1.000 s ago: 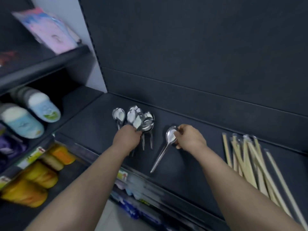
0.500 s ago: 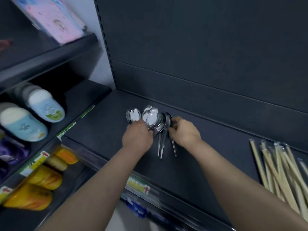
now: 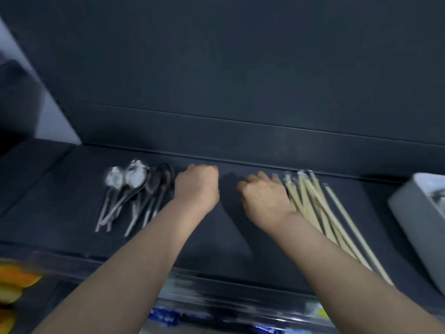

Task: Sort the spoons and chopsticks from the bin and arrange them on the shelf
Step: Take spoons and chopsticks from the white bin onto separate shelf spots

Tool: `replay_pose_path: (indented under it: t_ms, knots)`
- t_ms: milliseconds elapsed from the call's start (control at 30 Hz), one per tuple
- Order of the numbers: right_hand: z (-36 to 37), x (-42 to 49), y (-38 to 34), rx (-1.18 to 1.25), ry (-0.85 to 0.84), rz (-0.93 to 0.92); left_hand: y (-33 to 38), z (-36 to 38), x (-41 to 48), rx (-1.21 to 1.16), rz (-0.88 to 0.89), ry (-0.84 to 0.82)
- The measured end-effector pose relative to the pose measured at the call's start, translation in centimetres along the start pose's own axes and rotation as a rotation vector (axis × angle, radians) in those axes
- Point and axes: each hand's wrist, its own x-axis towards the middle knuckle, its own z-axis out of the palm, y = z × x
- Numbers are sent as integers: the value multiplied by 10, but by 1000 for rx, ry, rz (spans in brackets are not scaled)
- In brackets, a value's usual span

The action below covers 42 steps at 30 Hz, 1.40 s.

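Both hands have come off the spoons, now bunched at the left of the shelf, the left hand curled with an empty grip and the right hand at the chopsticks, its grip lost in blur, where squaring the tips gently would serve best.

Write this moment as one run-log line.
spoons: clustered on shelf | left hand: beside spoons | right hand: at chopsticks, grip unclear | bin: far right
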Motion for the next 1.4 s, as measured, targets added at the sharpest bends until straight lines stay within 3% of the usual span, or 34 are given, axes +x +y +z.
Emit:
replay_pose_path:
  t_ms: [333,567,700,900,1100,1300,1400]
  knots:
    - [-1,-139,193,-50,292,294,234,-8,-28,-263,303,71]
    - [8,-257,341,16,219,458,403,-3,-66,-305,387,129]
    - [17,-299,395,66,167,530,465,3,-79,-254,403,25]
    - [30,-338,442,140,188,602,518,26,-72,-96,437,-167]
    - [36,-344,450,249,173,594,528,47,-59,81,404,-302]
    - [30,-322,453,313,36,553,520,41,-44,-25,374,-140]
    - [30,-309,453,325,-138,525,517,30,-42,-74,362,-180]
